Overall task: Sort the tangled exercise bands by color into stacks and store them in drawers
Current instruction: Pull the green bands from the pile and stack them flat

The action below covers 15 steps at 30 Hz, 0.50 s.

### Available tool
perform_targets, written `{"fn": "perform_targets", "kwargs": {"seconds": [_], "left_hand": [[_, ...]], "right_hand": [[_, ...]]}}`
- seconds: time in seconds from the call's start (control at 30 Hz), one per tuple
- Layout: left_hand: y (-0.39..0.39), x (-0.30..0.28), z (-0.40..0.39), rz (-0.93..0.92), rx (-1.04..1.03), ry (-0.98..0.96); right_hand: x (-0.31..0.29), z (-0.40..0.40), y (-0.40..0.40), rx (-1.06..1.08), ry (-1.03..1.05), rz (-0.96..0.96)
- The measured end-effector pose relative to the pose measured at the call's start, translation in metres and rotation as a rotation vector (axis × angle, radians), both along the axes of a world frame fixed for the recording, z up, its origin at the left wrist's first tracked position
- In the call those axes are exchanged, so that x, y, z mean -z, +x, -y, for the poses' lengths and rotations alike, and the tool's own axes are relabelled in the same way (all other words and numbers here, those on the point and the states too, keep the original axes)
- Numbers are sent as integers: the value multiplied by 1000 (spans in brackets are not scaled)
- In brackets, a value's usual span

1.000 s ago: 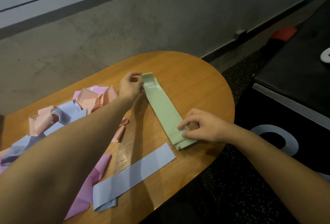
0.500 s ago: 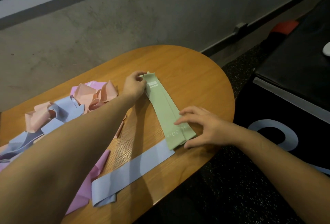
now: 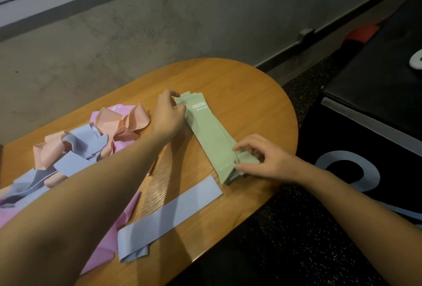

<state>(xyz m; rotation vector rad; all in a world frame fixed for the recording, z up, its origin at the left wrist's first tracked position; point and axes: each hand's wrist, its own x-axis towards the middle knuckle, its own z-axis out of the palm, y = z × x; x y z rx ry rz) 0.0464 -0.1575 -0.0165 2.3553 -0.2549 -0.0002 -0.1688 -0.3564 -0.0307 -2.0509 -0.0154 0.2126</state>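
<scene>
An oval wooden table (image 3: 239, 94) with a rounded right end stands against a rough grey concrete wall (image 3: 137, 34), which has a paler strip along its top. Right of the table the floor (image 3: 296, 228) is black speckled rubber, and a black box (image 3: 376, 103) with white markings sits on it. A stack of green bands (image 3: 212, 139) lies flat on the right part of the table, running from far left to near right. The left hand (image 3: 167, 114) pinches its far end, fingers curled on the edge; the right hand (image 3: 262, 160) grips its near end between thumb and fingertips. A flat blue band (image 3: 173, 215) lies nearer, and a tangled pile of pink, peach and blue bands (image 3: 91, 144) sits at the left
</scene>
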Motion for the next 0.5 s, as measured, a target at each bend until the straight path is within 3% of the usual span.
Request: {"fn": "perform_targets", "kwargs": {"seconds": [0.1, 0.23, 0.37, 0.5], "left_hand": [[-37, 7, -3, 53, -17, -170], [-96, 21, 2, -203, -157, -478], [-127, 31, 18, -282, -163, -602], [-139, 32, 31, -315, -159, -628]], "right_hand": [[-5, -15, 4, 152, 177, -64], [-7, -30, 18, 346, 392, -116], [-3, -42, 32, 283, 475, -125], [3, -57, 41, 182, 413, -112]]}}
